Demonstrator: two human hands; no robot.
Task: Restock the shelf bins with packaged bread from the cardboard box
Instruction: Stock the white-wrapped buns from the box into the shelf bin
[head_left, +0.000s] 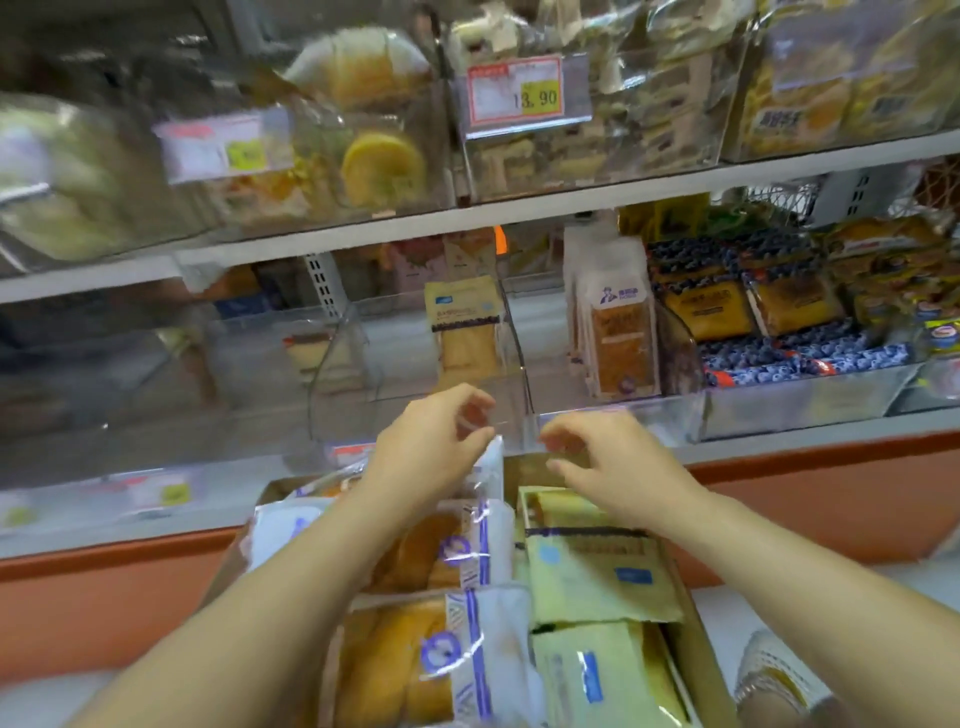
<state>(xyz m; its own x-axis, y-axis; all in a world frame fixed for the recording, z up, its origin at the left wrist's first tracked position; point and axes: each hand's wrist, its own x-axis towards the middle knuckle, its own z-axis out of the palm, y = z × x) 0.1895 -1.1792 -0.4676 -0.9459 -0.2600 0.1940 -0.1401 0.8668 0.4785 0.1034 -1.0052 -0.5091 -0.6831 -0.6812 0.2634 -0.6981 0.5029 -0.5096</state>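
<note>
An open cardboard box (698, 639) sits below the shelf, packed with bread. Its left side holds clear packs of golden bread with white and purple ends (410, 665). Pale yellow-green packs (587, 577) fill the right side. My left hand (431, 447) hovers over the box's far end with its fingers curled and apart. Its thumb tip meets the upright white edge of a clear pack (496, 467). My right hand (597, 457) hangs beside it, fingers loosely bent with nothing in them. Just beyond both hands is a clear shelf bin (363, 415) holding one upright yellow pack (465, 322).
The bin to the right holds upright white-and-orange packs (618, 338), and blueberry-print packs (753, 312) lie further right. The upper shelf carries full clear bins and a price tag (514, 88). An orange base panel (104, 597) runs under the shelf. A foot in a mesh shoe (774, 670) stands right of the box.
</note>
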